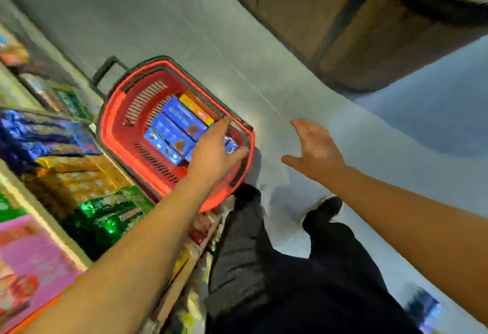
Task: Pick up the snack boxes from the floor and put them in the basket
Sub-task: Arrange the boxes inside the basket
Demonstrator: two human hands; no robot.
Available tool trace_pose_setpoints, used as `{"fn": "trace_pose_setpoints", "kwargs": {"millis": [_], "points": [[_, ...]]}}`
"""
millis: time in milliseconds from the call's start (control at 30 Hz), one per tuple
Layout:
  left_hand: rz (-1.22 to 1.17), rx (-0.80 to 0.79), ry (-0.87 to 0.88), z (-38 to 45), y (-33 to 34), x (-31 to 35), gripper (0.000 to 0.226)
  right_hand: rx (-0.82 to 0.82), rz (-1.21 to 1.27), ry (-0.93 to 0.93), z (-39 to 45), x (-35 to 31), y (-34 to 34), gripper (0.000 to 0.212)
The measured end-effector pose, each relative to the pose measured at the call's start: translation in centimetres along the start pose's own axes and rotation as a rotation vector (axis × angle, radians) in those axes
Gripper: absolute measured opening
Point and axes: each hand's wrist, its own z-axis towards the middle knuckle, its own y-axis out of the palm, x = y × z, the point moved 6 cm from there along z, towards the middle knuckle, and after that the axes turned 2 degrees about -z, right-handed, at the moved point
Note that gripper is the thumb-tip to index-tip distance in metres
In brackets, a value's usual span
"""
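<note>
Floor [211,30]: pale grey, smooth, bare around the basket; you stand on it, dark trouser legs and one dark shoe [327,209] below the hands

Shelving [52,175]: runs down your left, packed with blurred coloured packets; a dark wooden unit [356,30] stands across the aisle, so keep your elbows in

Basket [116,127]: red plastic, slotted walls, black handle folded back at the far end, on the floor tight against the shelving

Snack boxes [171,133]: several blue ones laid flat side by side in the basket, one yellow-orange box [196,109] along their far edge; a blurred blue shape [425,307] lies on the floor at lower right, possibly another box, too smeared to tell

Left hand [214,149]: fingers spread and slack over the basket's near end, on or just above a blue box; contact unclear. Judged step: seating that box. Press it flat beside its neighbours and lift clear without catching the rim

Right hand [314,149]: open, empty, fingers splayed above bare floor beside the basket; use it for whatever remains
</note>
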Motion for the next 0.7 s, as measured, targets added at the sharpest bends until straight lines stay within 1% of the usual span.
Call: {"fn": "trace_pose_setpoints", "kwargs": {"millis": [100, 133, 167, 233, 300, 400, 500, 600, 667, 700], "points": [[0.118, -0.07, 0.1, 0.2, 3.7, 6.8, 0.077, 0.072, 0.042, 0.037, -5.1, 6.1, -2.8, 0.087], [0.14, -0.086, 0.138, 0.2, 5.1, 9.3, 0.078, 0.095, 0.069, 0.065, -7.0, 8.4, -3.5, 0.087], [0.169, -0.098, 0.209, -0.1, 7.2, 13.1, 0.078, 0.13, 0.087, 0.101, -9.7, 11.9, -4.8, 0.087], [0.229, -0.109, 0.291, -0.4, 10.1, 17.9, 0.079, 0.174, 0.084, 0.152, -13.5, 16.8, -6.3, 0.088], [0.26, -0.128, 0.381, -1.4, 14.2, 24.1, 0.079, 0.228, 0.076, 0.262, -18.7, 23.3, -8.4, 0.088], [0.292, -0.173, 0.485, -2.6, 19.1, 32.0, 0.08, 0.297, 0.095, 0.403, -24.0, 30.6, -11.3, 0.088], [0.298, -0.171, 0.57, -2.4, 22.6, 39.2, 0.08, 0.348, 0.121, 0.501, -26.9, 36.1, -14.8, 0.088], [0.302, -0.217, 0.679, -1.4, 26.5, 47.1, 0.08, 0.414, 0.175, 0.623, -29.1, 42.1, -17.5, 0.086], [0.296, -0.225, 0.701, -0.6, 27.6, 49.9, 0.08, 0.41, 0.179, 0.647, -29.3, 43.9, -18.3, 0.086], [0.288, -0.253, 0.73, 0.0, 28.9, 52.4, 0.079, 0.417, 0.193, 0.682, -29.9, 45.9, -18.9, 0.086]]}}
